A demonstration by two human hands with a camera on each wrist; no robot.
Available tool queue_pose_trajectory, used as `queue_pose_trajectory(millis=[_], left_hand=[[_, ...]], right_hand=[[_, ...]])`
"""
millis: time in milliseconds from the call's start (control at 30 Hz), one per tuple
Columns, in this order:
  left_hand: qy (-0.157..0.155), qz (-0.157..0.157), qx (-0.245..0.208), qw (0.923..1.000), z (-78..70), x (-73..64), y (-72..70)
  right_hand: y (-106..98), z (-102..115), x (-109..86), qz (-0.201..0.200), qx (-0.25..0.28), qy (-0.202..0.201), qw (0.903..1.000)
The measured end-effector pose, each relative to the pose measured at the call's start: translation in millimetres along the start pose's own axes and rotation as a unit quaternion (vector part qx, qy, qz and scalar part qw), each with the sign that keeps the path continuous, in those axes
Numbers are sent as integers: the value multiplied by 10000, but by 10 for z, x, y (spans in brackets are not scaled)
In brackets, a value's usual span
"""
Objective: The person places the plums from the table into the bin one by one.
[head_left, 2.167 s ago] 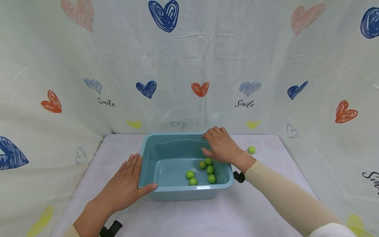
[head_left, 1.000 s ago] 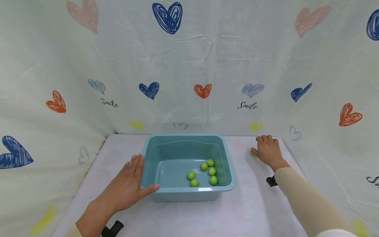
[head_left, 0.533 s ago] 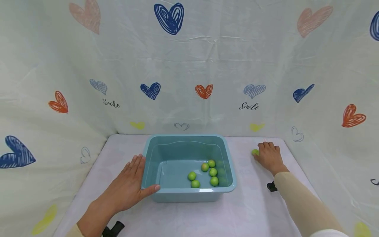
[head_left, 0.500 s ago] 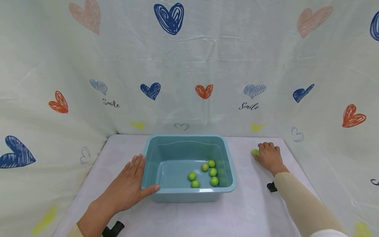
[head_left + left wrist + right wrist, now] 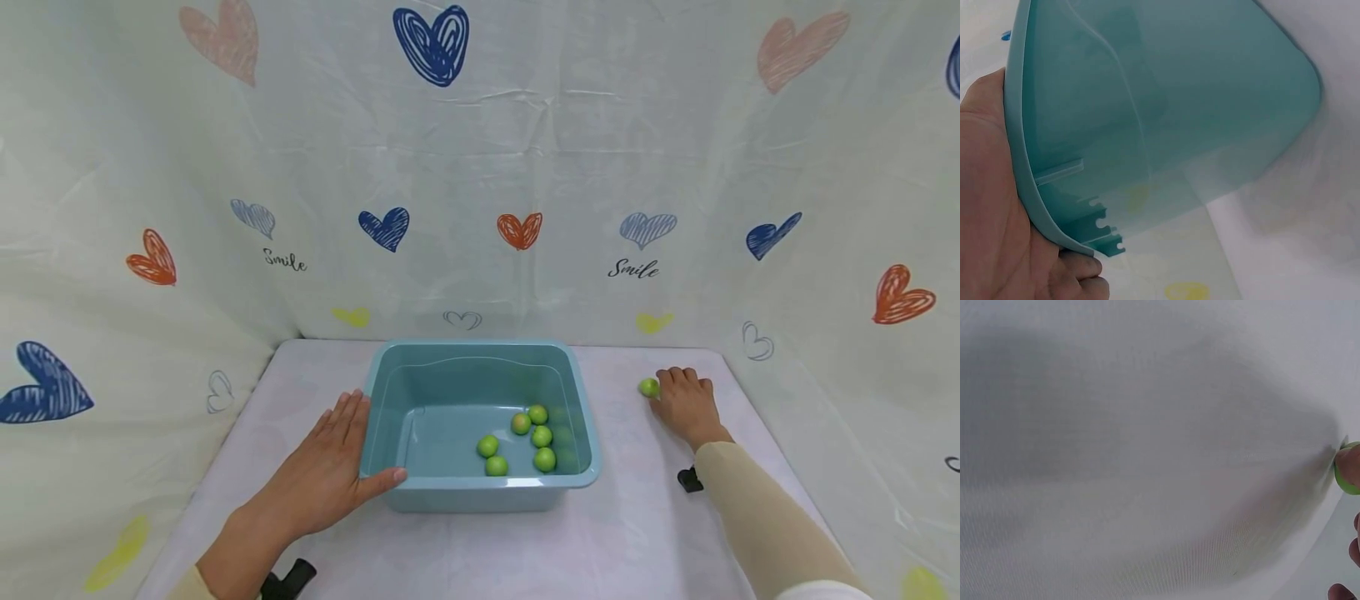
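Observation:
A blue-green plastic basin (image 5: 480, 492) stands mid-table in the head view, with several small green fruits (image 5: 544, 459) on its floor toward the right. My left hand (image 5: 322, 467) rests along its left wall, fingers straight, thumb over the front rim. In the left wrist view the palm (image 5: 991, 187) lies against the basin rim (image 5: 1015, 137). Right of the basin, my right hand (image 5: 686, 408) has curled fingers at a lone small green fruit (image 5: 648, 387) on the table. The right wrist view shows the thumb (image 5: 1350, 464) over that fruit; its far side is hidden.
A white cloth covers the table (image 5: 465, 554). Behind and at both sides hangs a pale sheet (image 5: 465, 150) printed with hearts. A black wrist mount (image 5: 288, 579) shows under the left wrist, another mount (image 5: 690, 479) under the right.
My right hand has gone from over the basin's right side to the lone fruit, then drawn slightly nearer, uncovering more of it. My left hand stays at the basin; the head view has shifted slightly.

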State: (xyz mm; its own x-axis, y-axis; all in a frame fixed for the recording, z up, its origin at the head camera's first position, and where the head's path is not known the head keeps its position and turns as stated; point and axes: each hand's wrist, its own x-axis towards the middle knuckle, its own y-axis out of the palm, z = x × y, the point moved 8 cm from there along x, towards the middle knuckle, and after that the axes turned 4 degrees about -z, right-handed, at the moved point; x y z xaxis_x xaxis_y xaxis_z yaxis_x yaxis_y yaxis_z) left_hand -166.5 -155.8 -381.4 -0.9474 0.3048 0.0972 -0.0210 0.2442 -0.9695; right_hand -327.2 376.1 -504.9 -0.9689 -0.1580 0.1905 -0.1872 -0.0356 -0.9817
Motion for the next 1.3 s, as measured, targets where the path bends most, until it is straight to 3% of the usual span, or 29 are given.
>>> queue_pose_trajectory(millis=[667,867,1300], left_hand=[[-62,44,-20,10000,-3,23,-5],[-72,51,-35,10000,-4,18,-12],[-130,84,-75,9999,1,21,-23]], right_hand=[[-64,56,19,-194,146,147,9996],[-238,159,97,-571,133,-4,9983],[-617,493,252,-812,59,-485,9955]])
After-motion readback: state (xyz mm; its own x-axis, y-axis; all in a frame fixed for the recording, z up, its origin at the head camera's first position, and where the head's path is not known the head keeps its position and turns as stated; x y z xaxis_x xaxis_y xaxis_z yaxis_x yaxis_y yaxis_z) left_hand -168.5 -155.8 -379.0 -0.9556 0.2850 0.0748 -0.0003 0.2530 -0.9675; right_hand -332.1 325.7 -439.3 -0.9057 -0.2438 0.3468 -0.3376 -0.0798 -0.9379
